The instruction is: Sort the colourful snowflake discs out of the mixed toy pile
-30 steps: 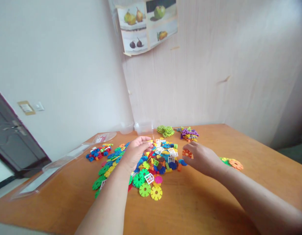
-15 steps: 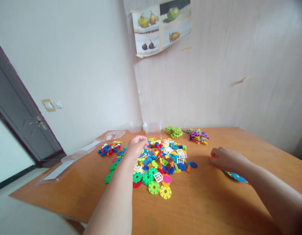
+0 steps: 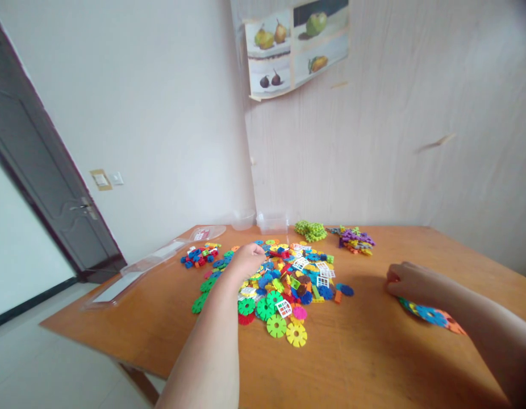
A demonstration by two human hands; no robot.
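My left hand (image 3: 247, 262) is over the back left part of a mixed pile of plastic building pieces (image 3: 274, 281), its fingers pinched together; whatever may be between them is hidden. Notched discs, small bricks and white window-like lattices make up the pile. Off to the right, my right hand (image 3: 410, 283) is low over the table with curled fingers, and I cannot make out what they grip. Partly under that hand and wrist lie colourful notched discs (image 3: 432, 316), blue, orange and green-yellow. At the pile's front edge are a yellow disc (image 3: 296, 334) and a light green disc (image 3: 276, 326).
On the wooden table (image 3: 352, 352), a small heap of red and blue bricks (image 3: 200, 257) lies left of the pile. Green pieces (image 3: 310, 230) and purple and orange pieces (image 3: 355, 241) are at the back. Clear plastic tubs (image 3: 272, 223) and lids (image 3: 135, 275) stand or lie behind and left.
The whole view has shifted, so everything appears farther right. My left hand has dipped slightly toward the pile. My right hand has moved a little right, and more of the discs beneath it shows.
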